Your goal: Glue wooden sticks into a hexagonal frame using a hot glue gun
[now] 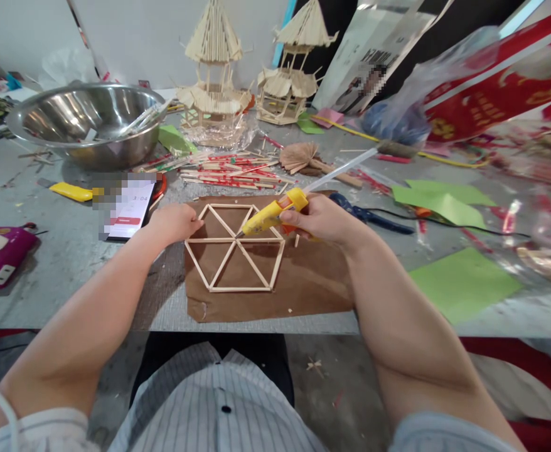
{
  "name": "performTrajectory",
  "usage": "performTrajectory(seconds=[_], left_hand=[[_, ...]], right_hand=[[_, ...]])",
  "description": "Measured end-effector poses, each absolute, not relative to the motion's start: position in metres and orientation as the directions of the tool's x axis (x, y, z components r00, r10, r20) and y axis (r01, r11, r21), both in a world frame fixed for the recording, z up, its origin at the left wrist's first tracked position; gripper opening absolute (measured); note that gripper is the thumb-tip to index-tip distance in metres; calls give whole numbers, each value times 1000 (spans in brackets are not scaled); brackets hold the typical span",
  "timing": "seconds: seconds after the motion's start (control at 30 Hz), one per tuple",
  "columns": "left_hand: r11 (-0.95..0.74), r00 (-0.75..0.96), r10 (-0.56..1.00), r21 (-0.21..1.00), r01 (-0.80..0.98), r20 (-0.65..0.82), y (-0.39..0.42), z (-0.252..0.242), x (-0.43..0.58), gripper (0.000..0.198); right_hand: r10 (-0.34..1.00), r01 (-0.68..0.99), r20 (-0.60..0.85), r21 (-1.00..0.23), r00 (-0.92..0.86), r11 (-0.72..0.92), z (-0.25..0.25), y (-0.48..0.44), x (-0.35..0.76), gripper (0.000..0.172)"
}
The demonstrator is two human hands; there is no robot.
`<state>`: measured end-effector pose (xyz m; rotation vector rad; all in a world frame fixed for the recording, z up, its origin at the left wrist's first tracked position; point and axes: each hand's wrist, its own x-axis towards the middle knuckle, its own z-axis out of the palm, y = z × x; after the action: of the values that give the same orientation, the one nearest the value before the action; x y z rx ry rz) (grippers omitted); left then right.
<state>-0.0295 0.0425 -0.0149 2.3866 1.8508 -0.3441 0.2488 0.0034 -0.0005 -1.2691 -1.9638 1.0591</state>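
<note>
A hexagon of thin wooden sticks [233,267] with spokes to its centre lies on a brown paper sheet [304,289]. My right hand [320,218] is closed round a yellow glue gun [273,213] with a clear glue stick in its back; the nozzle points at the hexagon's centre. My left hand [174,221] rests with curled fingers on the hexagon's upper left edge, pressing a stick there.
A steel bowl [90,122] stands at the back left, a phone [129,207] beside my left hand. Loose sticks [228,169], two stick pagoda models [214,69], blue scissors [369,215], green paper sheets [464,282] and a purple tool [2,257] lie around.
</note>
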Motion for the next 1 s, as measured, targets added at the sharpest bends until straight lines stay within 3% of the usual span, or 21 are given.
performTrajectory(seconds=[0.13,0.37,0.77,1.0], left_hand=[[-251,229,936,-54,966,-268,42,-12,-28,47],[-265,237,930,-64,962,-279,41,-9,-27,47],[-272,240,926,-73,960,-291,42,-10,-27,48],[-273,241,923,-70,959,-299,42,-9,-27,48]], right_hand=[[931,502,106,-818,-349,281,1,3,247,39],[930,508,94,-816,-355,276,3,1,244,36],[929,523,61,-813,-364,258,-3,4,245,42],[916,596,73,-739,-394,315,-8,9,249,47]])
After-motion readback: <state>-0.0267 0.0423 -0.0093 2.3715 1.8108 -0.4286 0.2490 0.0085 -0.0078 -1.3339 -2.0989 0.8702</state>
